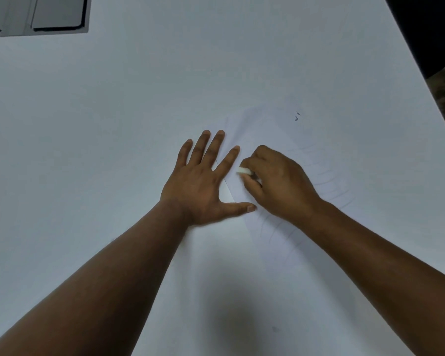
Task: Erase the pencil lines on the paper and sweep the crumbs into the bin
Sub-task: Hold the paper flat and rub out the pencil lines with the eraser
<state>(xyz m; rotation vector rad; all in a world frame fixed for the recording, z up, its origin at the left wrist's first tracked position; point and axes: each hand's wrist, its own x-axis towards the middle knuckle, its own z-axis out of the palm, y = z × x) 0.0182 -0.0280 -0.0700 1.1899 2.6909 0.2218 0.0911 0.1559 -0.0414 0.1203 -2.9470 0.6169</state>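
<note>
On the white table (pixel 113 111), a sheet of paper (pixel 280 253) is lying almost the same colour as the surface, so its edges are hard to trace. Faint pencil lines (pixel 326 176) are showing beside the right hand (pixel 278 183), partly hidden under the wrist. That hand is curling its fingers around a white eraser (pixel 244 171); only one end is poking out, pointing left toward the left hand (pixel 203 183), its long axis running roughly left to right. The left hand is pressing flat, fingers spread, gripping nothing. A few dark crumbs (pixel 297 116) are sitting farther back.
</note>
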